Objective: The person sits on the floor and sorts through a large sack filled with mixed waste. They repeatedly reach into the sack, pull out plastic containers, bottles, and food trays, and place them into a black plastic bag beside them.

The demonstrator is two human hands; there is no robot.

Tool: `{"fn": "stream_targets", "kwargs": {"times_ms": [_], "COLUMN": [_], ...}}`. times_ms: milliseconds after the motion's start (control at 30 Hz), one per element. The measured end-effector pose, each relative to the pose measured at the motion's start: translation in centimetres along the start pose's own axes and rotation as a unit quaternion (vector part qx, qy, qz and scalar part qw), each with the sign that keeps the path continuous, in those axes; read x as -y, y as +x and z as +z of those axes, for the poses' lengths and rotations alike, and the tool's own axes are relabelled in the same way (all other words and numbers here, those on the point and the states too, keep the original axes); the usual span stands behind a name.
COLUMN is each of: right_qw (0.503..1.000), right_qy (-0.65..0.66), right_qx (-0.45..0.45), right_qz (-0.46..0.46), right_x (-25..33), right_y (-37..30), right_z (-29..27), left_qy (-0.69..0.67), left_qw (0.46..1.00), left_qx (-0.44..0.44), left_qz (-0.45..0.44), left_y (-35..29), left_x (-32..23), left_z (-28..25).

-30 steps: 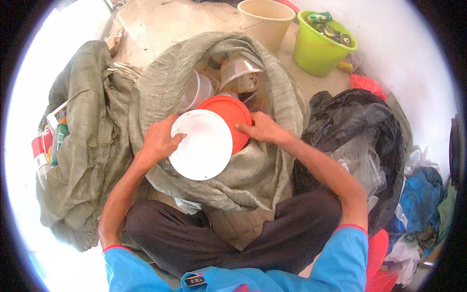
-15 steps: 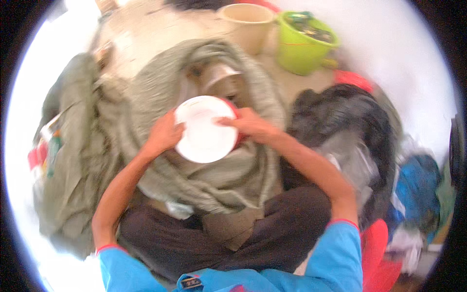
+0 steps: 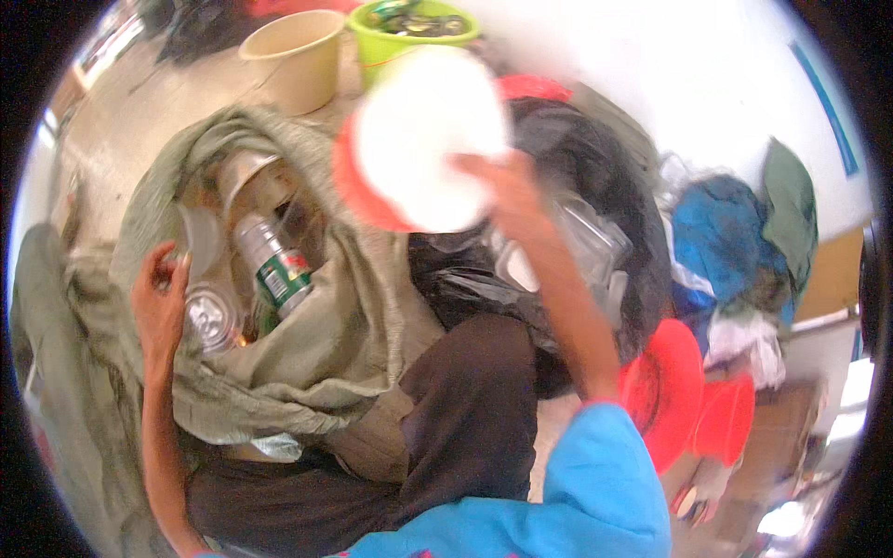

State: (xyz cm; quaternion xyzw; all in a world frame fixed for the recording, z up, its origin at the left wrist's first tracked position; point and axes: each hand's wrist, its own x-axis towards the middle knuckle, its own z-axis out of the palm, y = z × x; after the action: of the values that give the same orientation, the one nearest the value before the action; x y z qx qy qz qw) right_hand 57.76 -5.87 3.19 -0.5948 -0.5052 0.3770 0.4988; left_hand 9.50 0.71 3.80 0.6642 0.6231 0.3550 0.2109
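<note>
My right hand [image 3: 498, 181] grips a round bowl [image 3: 423, 139], white on the face toward me and red along its side, blurred by motion. It is held up over the gap between the sack and the black bag. My left hand [image 3: 160, 302] is at the left rim of an olive cloth sack [image 3: 363, 325], its fingers curled but apart, with nothing visible in them. Inside the sack lie a silver can with a green and red label [image 3: 272, 265], a can seen end-on [image 3: 212, 318] and clear plastic containers [image 3: 200, 237].
Right of the sack, a black plastic bag [image 3: 642, 223] holds clear plastic containers [image 3: 591, 237]. Beyond stand a beige bucket [image 3: 293, 65] and a lime-green bucket [image 3: 372, 60] with metal bits. Red plastic pieces [image 3: 665, 391] and a blue bundle [image 3: 721, 232] lie to the right.
The bowl, held in both hands over the sack before, is now in my right hand alone, further right. My left hand has let go. The view has swung right.
</note>
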Motion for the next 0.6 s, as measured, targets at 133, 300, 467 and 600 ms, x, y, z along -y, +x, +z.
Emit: {"fn": "stream_targets", "kwargs": {"times_ms": [133, 300, 467, 600], "right_qw": [0.979, 0.903, 0.852, 0.975], "right_qy": [0.073, -0.064, -0.451, -0.209], "right_qx": [-0.185, -0.289, -0.253, -0.074], "right_qz": [0.046, 0.312, 0.087, -0.025], "right_x": [-6.2, -15.2, -14.3, -4.9], "right_y": [-6.5, -14.1, -13.1, -5.4], "right_z": [-12.6, -25.0, -25.4, -12.2], "left_qy": [0.096, 0.221, 0.306, 0.327], "left_qw": [0.980, 0.959, 0.932, 0.913], "left_qx": [-0.065, 0.012, 0.007, -0.029], "left_qz": [0.164, 0.176, 0.196, 0.243], "left_y": [0.7, 1.4, 1.6, 2.2], "left_x": [1.9, 3.7, 4.0, 3.5], "left_z": [-0.5, -0.4, 0.1, 0.9]}}
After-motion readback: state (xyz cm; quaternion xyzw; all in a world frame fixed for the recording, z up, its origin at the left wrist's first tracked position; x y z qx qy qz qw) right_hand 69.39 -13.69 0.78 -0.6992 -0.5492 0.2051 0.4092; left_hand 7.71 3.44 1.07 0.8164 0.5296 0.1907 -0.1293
